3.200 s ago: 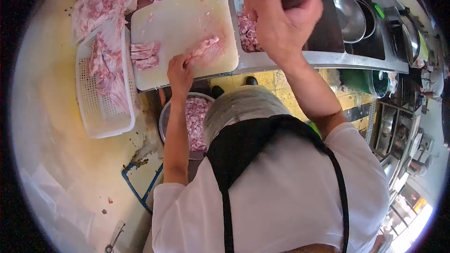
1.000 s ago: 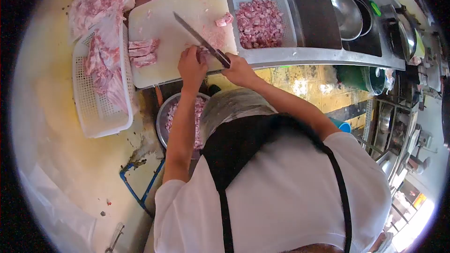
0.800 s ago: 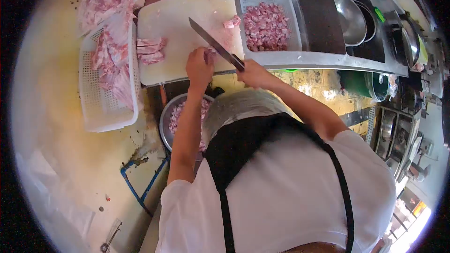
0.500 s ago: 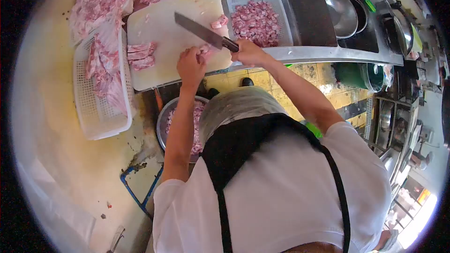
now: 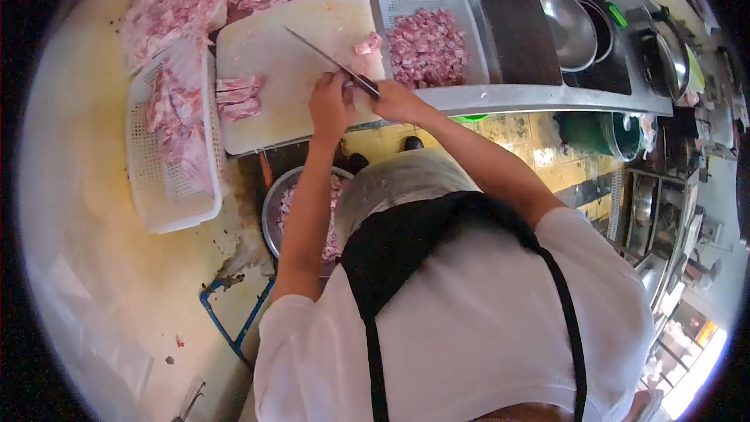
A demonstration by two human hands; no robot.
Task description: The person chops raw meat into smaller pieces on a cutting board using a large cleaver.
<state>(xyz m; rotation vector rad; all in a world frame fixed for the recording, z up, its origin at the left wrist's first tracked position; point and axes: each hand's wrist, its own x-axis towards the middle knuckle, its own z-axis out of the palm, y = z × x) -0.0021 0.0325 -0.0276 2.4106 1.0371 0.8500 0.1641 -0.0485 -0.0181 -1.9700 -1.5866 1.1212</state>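
Note:
My right hand [image 5: 400,101] is closed round the dark handle of a cleaver-like knife [image 5: 326,56]. Its blade slants up and left across the white cutting board [image 5: 289,23], edge-on to me. On the near part of the board, my left hand [image 5: 331,106] has its fingers curled over a piece of meat, mostly hidden by the hand and blade. Cut meat strips [image 5: 239,97] lie at the board's left side. A few small meat chunks [image 5: 367,44] sit near its right edge.
Right of the board, a white basket [image 5: 478,39] holds diced meat. A perforated basket [image 5: 148,180] with meat pieces stands left. Large meat slabs [image 5: 176,0] lie behind it. Below the counter is a metal bowl [image 5: 269,219] of cut meat. Metal bowls [image 5: 564,27] sit far right.
The knife has turned from showing its broad side to nearly edge-on, its handle lower and slightly left. My left hand has shifted a little right, nearer the blade.

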